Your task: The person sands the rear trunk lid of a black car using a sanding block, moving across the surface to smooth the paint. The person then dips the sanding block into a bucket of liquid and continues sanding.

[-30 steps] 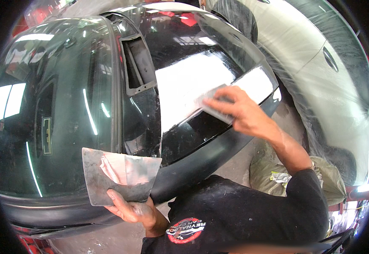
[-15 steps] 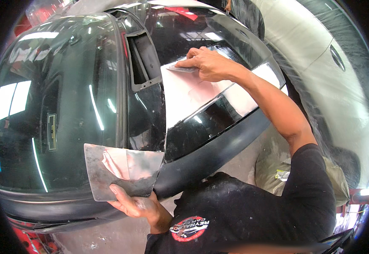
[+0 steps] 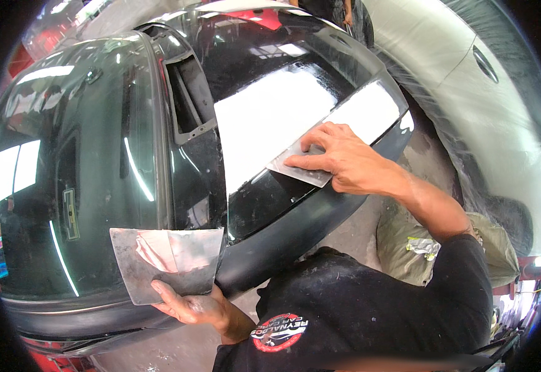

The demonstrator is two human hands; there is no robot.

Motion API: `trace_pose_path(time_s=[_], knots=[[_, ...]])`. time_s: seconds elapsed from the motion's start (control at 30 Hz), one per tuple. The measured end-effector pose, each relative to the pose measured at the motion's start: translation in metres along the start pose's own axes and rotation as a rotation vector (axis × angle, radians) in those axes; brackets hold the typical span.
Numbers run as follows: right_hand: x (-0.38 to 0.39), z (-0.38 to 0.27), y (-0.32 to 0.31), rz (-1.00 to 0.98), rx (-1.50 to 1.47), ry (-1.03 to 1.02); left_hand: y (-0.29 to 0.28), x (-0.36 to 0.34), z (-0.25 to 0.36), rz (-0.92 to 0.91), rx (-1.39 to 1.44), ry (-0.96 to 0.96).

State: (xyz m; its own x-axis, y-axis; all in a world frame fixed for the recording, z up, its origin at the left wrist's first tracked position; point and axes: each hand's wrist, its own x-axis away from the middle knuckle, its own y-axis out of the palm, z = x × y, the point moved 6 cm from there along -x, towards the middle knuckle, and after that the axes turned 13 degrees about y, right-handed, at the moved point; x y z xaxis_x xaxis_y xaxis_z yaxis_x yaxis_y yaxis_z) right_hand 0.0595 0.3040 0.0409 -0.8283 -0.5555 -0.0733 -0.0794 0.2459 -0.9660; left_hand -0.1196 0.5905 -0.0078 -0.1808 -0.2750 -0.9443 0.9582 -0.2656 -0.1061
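Note:
My left hand [image 3: 199, 307] grips the lower edge of a flat grey putty board [image 3: 190, 279], thumb on top and the fingers mostly hidden under it. A smear of pale pink body filler [image 3: 180, 249] lies on the board's upper half. Between the thumb and fingers of my right hand [image 3: 360, 162] is a thin, translucent grey filler spreader [image 3: 301, 166]. The spreader rests against the black car body panel [image 3: 261, 208], at the lower edge of a broad, bright whitish filler patch [image 3: 270, 108]. A second pale patch [image 3: 372, 108] reaches to the right beyond my hand.
The dark rear window [image 3: 97, 161] fills the left side, with a rectangular recess [image 3: 190, 99] next to it. At the right stands a car under clear plastic sheeting [image 3: 462, 80]. An olive bag [image 3: 400, 242] lies on the floor. Another person's hand [image 3: 348, 18] shows at the far edge.
My right hand and spreader have moved down and right across the panel, from the patch's upper left to its lower edge. The patch looks whiter. The board has shifted slightly left and down in view.

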Motion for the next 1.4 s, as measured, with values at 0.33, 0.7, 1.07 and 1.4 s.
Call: trace_pose_path(time_s=[0.33, 0.7, 1.07, 1.4], knots=[[-0.111, 0.033, -0.015, 0.186, 0.040, 0.013, 0.010, 0.009, -0.021, 0.395, 0.629, -0.646], [-0.118, 0.019, 0.010, 0.096, 0.057, 0.019, 0.005, 0.006, -0.017, 0.356, 0.491, -0.583], [0.008, 0.004, 0.016, 0.122, -0.015, -0.058, 0.006, 0.015, -0.031, 0.402, 0.703, -0.591], [-0.126, 0.017, -0.011, 0.159, 0.120, 0.035, 0.018, -0.002, -0.007, 0.457, 0.609, -0.757]])
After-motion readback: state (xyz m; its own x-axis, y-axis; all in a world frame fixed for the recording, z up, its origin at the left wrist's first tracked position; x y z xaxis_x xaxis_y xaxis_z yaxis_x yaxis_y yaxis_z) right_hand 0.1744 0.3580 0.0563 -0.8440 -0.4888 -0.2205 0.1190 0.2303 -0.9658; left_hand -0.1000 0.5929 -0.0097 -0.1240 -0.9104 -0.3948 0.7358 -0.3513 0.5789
